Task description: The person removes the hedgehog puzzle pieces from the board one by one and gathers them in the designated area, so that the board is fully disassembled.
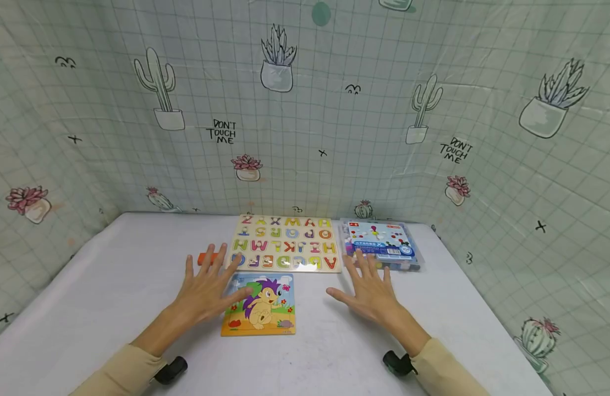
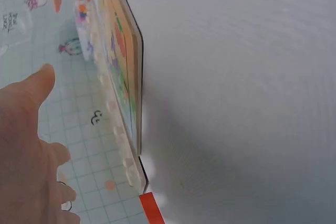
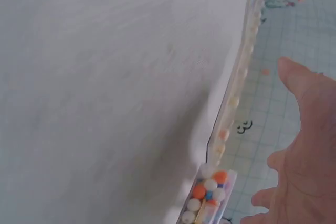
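Note:
My left hand (image 1: 205,291) hovers with spread fingers over the left side of a hedgehog picture puzzle (image 1: 260,319), holding nothing. Behind that puzzle lies a wooden alphabet board (image 1: 285,267) with colourful letters. My right hand (image 1: 371,291), fingers also spread, is held above the table just in front of a clear plastic box (image 1: 379,242) with a printed label. In the right wrist view, white and orange balls (image 3: 211,184) show inside the box. A small orange-red block (image 1: 203,258) sits left of the alphabet board, partly hidden by my left fingers.
A white cloth covers the table (image 1: 111,286). Patterned sheeting (image 1: 305,110) with cactus drawings rises behind it and on both sides. Each wrist wears a black camera, one at the left sleeve (image 1: 119,374) and one at the right sleeve (image 1: 445,368).

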The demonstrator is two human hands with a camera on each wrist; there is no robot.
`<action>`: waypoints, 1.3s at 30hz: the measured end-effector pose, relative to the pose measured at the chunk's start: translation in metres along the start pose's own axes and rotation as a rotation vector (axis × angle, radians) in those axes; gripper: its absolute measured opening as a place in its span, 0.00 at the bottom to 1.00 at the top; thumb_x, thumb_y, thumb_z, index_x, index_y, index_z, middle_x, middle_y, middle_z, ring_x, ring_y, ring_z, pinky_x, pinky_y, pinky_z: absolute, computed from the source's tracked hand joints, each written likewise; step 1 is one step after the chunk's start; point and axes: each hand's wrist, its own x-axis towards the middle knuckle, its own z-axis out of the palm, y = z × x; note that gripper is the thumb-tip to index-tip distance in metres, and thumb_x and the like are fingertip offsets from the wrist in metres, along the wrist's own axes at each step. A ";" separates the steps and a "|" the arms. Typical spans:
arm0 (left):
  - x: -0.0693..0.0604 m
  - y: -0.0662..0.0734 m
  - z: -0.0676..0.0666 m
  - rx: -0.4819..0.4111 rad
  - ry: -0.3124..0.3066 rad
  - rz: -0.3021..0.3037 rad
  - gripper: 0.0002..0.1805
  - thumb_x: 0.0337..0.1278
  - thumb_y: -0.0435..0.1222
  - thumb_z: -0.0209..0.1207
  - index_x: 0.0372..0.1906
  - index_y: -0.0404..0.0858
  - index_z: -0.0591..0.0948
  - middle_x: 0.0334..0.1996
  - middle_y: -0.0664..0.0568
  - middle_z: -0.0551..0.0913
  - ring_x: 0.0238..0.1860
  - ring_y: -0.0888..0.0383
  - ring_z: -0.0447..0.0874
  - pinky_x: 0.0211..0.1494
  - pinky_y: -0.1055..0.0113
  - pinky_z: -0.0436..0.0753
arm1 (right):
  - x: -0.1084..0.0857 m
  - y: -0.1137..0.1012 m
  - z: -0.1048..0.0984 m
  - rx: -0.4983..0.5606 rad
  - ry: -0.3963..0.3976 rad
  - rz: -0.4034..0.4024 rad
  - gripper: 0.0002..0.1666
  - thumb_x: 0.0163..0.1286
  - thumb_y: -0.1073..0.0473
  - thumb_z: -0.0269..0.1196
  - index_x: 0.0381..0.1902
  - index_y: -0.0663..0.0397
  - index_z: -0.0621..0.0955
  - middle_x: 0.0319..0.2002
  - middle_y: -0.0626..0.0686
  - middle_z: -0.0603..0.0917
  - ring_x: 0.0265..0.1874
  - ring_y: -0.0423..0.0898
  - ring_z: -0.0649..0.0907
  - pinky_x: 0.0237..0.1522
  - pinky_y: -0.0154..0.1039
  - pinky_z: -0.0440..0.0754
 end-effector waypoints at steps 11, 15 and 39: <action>0.003 0.010 0.007 0.040 0.003 0.050 0.46 0.58 0.63 0.55 0.76 0.42 0.61 0.77 0.36 0.52 0.78 0.34 0.45 0.74 0.29 0.47 | 0.010 -0.034 0.003 0.057 -0.053 -0.047 0.55 0.62 0.20 0.51 0.78 0.39 0.54 0.79 0.58 0.49 0.78 0.62 0.49 0.72 0.72 0.49; 0.003 0.015 0.007 0.029 -0.007 0.078 0.45 0.59 0.62 0.56 0.75 0.41 0.62 0.76 0.36 0.55 0.77 0.33 0.48 0.73 0.30 0.51 | 0.014 -0.047 0.006 0.076 -0.072 -0.078 0.54 0.63 0.23 0.54 0.78 0.43 0.55 0.79 0.58 0.52 0.77 0.61 0.54 0.71 0.70 0.56; -0.003 0.046 0.012 -0.032 -0.274 0.232 0.34 0.65 0.56 0.55 0.68 0.41 0.72 0.72 0.38 0.66 0.72 0.37 0.63 0.68 0.35 0.67 | 0.033 -0.095 0.020 0.075 -0.055 -0.298 0.31 0.63 0.45 0.68 0.60 0.54 0.79 0.54 0.56 0.80 0.51 0.50 0.81 0.52 0.45 0.82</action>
